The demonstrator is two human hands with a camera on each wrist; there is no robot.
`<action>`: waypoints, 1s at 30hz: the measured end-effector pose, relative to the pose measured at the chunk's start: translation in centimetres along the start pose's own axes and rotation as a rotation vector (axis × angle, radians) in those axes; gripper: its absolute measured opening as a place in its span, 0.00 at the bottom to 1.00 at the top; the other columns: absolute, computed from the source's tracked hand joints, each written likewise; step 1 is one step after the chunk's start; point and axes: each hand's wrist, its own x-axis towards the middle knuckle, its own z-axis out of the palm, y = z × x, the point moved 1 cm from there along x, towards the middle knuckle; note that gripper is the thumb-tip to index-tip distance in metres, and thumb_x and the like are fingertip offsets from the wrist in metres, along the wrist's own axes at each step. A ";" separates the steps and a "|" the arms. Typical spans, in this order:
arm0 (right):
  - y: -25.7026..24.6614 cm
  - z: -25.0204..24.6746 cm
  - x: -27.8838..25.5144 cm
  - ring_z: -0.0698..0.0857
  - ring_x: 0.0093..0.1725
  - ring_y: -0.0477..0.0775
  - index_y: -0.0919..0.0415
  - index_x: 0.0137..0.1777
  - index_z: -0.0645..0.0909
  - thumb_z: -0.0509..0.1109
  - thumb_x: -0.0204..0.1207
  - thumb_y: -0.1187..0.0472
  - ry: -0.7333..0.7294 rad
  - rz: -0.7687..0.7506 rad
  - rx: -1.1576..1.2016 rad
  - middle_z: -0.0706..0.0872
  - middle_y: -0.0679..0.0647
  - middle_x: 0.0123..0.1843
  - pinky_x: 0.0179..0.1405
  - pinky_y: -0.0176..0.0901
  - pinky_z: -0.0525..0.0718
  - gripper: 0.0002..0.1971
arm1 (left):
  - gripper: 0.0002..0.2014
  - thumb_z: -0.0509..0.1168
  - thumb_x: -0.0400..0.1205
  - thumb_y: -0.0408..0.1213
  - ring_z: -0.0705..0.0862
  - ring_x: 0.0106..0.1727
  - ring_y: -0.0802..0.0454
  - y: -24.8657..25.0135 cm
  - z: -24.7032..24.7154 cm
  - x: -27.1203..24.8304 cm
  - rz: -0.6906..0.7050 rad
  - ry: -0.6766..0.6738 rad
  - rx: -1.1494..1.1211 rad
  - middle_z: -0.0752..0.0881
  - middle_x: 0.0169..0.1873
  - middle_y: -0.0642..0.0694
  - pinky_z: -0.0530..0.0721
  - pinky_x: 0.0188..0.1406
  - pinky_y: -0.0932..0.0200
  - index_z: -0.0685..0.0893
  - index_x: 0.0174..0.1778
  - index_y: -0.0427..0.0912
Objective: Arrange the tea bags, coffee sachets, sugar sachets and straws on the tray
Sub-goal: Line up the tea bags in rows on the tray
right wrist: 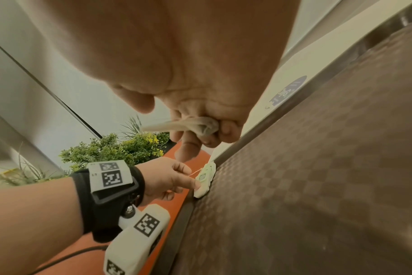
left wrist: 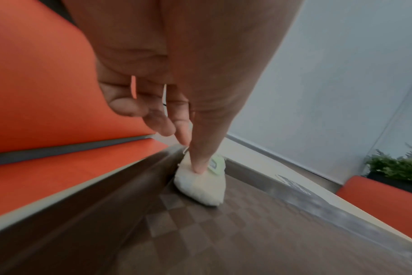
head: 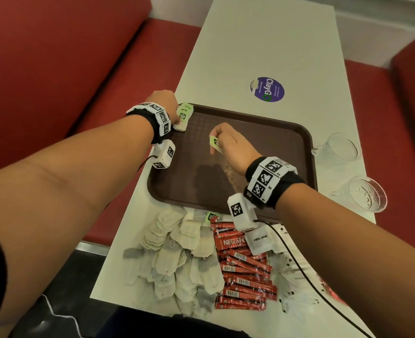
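Note:
A brown tray point(head: 262, 152) point(left wrist: 247, 232) point(right wrist: 318, 167) lies across the white table. A small stack of tea bags with green tags point(head: 183, 117) point(left wrist: 200, 188) point(right wrist: 205, 180) sits in its far left corner. My left hand point(head: 162, 101) point(left wrist: 192, 154) point(right wrist: 167, 178) is over that corner; the thumb presses straight down on the stack and the other fingers hang loosely curled beside it. My right hand point(head: 226, 142) point(right wrist: 193, 137) hovers above the middle of the tray and pinches one tea bag point(head: 215, 142) point(right wrist: 191, 126), crumpled in the fingers.
In front of the tray lie several loose tea bags point(head: 177, 252), red coffee sachets point(head: 243, 272) and white sugar sachets point(head: 260, 240). Two glass cups point(head: 338, 147) point(head: 362, 193) stand right of the tray. A purple sticker point(head: 268, 89) is beyond it. Red benches flank the table.

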 end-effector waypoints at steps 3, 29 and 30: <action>0.3 -0.4 0.2 0.77 0.38 0.50 0.59 0.51 0.74 0.54 0.81 0.68 0.006 -0.021 -0.082 0.83 0.52 0.42 0.38 0.43 0.74 0.09 | 0.07 0.71 0.78 0.45 0.86 0.50 0.43 0.9 0.3 -0.2 0.069 0.013 0.019 0.89 0.44 0.47 0.85 0.49 0.52 0.90 0.46 0.47; 2.4 -0.6 2.6 0.83 0.42 0.47 0.53 0.58 0.72 0.72 0.77 0.66 0.207 -0.060 -0.126 0.88 0.53 0.49 0.47 0.43 0.82 0.15 | 0.07 0.71 0.81 0.44 0.84 0.46 0.60 2.8 -2.3 -7.5 0.401 -0.064 -0.226 0.89 0.43 0.56 0.74 0.43 0.71 0.93 0.51 0.51; 2.6 -0.7 2.6 0.82 0.41 0.45 0.53 0.58 0.71 0.71 0.77 0.66 0.220 -0.049 -0.149 0.87 0.52 0.49 0.47 0.42 0.81 0.15 | 0.07 0.72 0.80 0.43 0.84 0.47 0.58 2.8 -1.8 -7.3 0.394 -0.082 -0.185 0.88 0.42 0.56 0.75 0.44 0.68 0.92 0.51 0.50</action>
